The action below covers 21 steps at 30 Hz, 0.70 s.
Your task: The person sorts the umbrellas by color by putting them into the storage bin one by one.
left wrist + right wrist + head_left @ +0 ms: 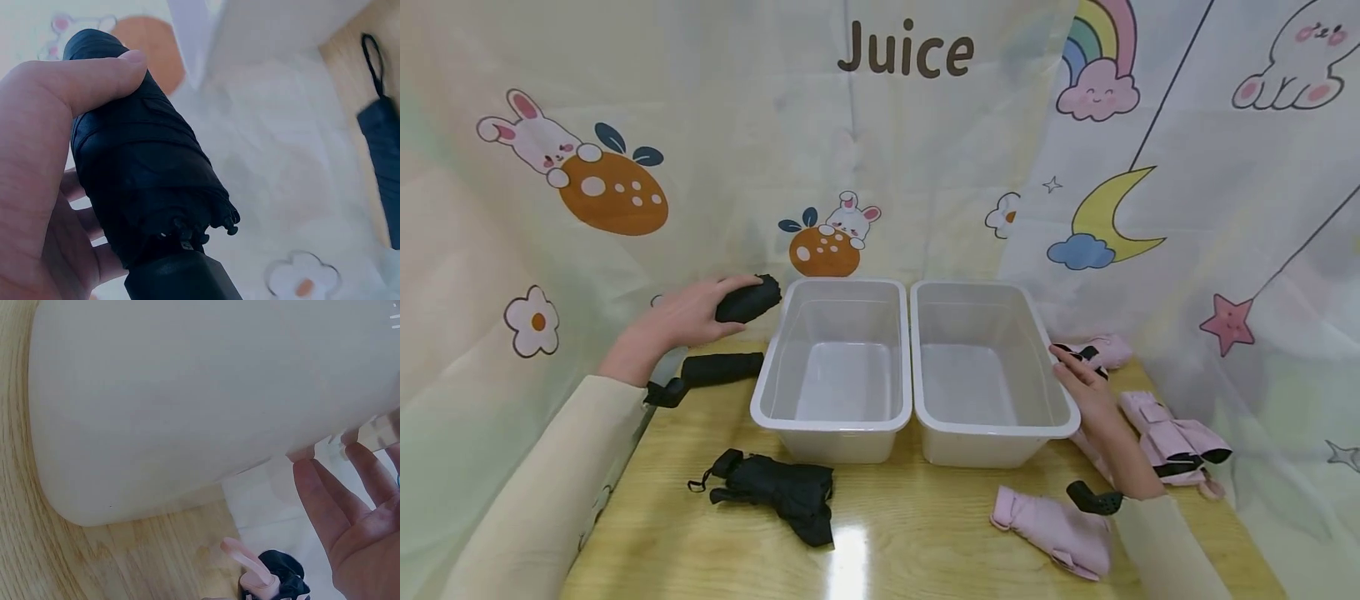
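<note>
My left hand [681, 317] grips a folded black umbrella [750, 300], held up just left of the left white bin [831, 426]. In the left wrist view the thumb lies across the umbrella's rolled fabric [137, 144], and its dark handle [181, 278] points down. Beneath that hand a second black umbrella [722, 369] lies on the table. At the outer right side of the right white bin [996, 432] is my right hand [1097, 417]. Its fingers [319, 494] are extended and their tips touch the bin's wall [162, 419]. Both bins look empty inside.
A loosely wrapped black umbrella [775, 492] lies in front of the left bin. Pink umbrellas lie at the right: one near the front [1060, 533], another by the table's right edge [1172, 437], one farther back [1108, 350]. A printed curtain [925, 167] hangs behind the bins.
</note>
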Each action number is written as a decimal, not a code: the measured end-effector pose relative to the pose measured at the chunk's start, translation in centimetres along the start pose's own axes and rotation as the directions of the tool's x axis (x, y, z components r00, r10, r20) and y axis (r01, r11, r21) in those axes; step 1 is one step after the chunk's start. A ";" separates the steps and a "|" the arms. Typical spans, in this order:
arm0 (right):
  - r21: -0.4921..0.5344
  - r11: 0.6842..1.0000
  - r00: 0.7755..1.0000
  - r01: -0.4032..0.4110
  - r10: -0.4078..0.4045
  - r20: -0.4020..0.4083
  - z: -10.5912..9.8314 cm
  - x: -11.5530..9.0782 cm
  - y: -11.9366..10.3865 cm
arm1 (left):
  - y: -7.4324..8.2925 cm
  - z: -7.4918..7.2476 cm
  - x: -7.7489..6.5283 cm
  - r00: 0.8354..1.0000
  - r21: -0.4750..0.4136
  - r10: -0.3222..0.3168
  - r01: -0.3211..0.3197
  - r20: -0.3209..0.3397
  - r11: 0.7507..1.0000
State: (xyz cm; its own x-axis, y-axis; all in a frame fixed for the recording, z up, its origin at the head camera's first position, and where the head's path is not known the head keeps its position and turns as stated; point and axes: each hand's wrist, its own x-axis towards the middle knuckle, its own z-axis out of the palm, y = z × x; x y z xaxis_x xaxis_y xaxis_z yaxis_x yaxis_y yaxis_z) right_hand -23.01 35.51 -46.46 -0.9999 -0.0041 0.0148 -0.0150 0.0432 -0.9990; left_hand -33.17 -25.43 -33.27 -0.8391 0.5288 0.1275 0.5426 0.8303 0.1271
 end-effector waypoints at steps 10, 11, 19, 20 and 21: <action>-0.077 0.997 1.000 0.003 -0.004 -0.013 -0.1 0.3 0.0 | 4.3 -0.4 5.4 0.996 0.058 0.042 -0.046 0.074 0.997; -0.100 0.995 1.000 0.016 -0.017 -0.011 -0.1 0.3 0.0 | 4.6 -0.3 5.7 0.996 0.060 0.044 -0.049 0.079 0.997; -0.259 0.954 0.988 0.152 -0.155 0.009 -0.6 0.3 0.0 | 6.4 1.8 8.2 0.988 0.035 0.117 -0.121 0.102 0.992; -0.264 0.952 0.987 0.158 -0.160 0.015 -0.6 0.4 0.0 | 6.5 2.0 8.4 0.987 0.029 0.120 -0.124 0.104 0.992; -0.267 0.950 0.986 0.162 -0.163 0.016 -0.7 0.5 0.0 | 6.6 2.4 8.7 0.986 0.019 0.122 -0.125 0.111 0.992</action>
State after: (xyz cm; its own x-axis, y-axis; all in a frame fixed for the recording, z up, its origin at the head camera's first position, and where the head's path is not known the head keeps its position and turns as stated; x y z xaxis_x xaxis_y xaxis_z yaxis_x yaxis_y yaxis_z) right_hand -23.50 36.21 -46.46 -0.9838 -0.0275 0.1769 -0.1767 0.3075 -0.9350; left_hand -36.99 -14.98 -33.67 -0.7659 0.6422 0.0317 0.6420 0.7612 0.0915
